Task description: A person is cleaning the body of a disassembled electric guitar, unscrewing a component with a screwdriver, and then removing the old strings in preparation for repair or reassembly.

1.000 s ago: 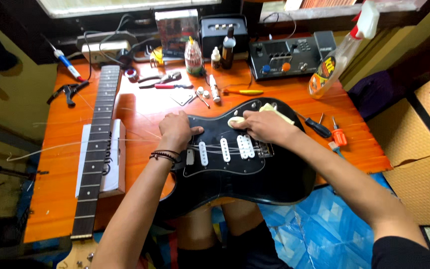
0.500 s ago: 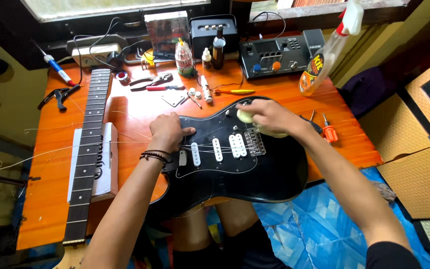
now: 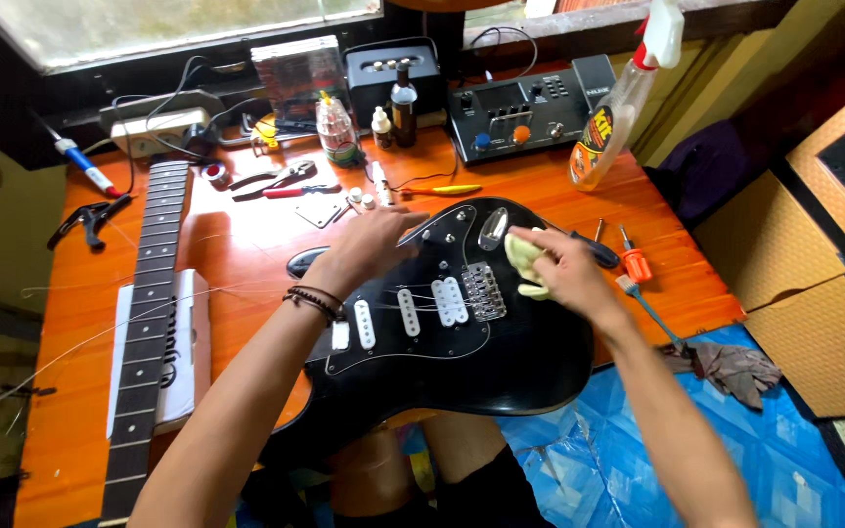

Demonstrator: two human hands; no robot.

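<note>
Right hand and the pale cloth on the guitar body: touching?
Touching. Head view: the right hand presses the pale yellow-green cloth against the black guitar body, fingers lying over the cloth with no gap.

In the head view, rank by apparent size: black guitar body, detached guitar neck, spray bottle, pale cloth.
1. black guitar body
2. detached guitar neck
3. spray bottle, farther away, so unsure
4. pale cloth, partly hidden under the right hand

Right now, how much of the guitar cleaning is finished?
Done: the neck is off and lies apart on the orange table, with loose strings trailing. In hand: the right hand presses a pale cloth on the black guitar body beside the bridge, while the left hand steadies the upper edge. Left: how much is wiped, I cannot tell; the neck is not yet back on.
</note>
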